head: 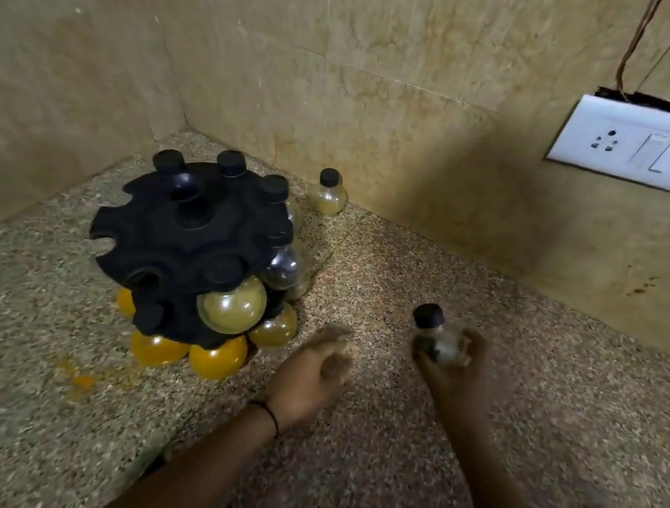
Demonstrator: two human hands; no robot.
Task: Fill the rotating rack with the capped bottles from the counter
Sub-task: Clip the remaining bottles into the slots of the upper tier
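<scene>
A black rotating rack (pixel 192 246) stands in the counter's corner, with several round capped bottles hanging in its slots, some yellow, some olive. My right hand (pixel 454 369) grips a small clear bottle with a black cap (pixel 436 332), right of the rack and just above the counter. My left hand (pixel 317 367) hovers blurred between the rack and that bottle, fingers loosely spread and holding nothing. One more capped bottle (pixel 328 192) with pale yellow contents stands on the counter against the back wall, behind the rack.
The speckled granite counter (pixel 382 454) meets tiled walls at left and back. A white switch and socket plate (pixel 654 148) is on the back wall at right. Yellow powder (pixel 81 377) is spilled in front of the rack.
</scene>
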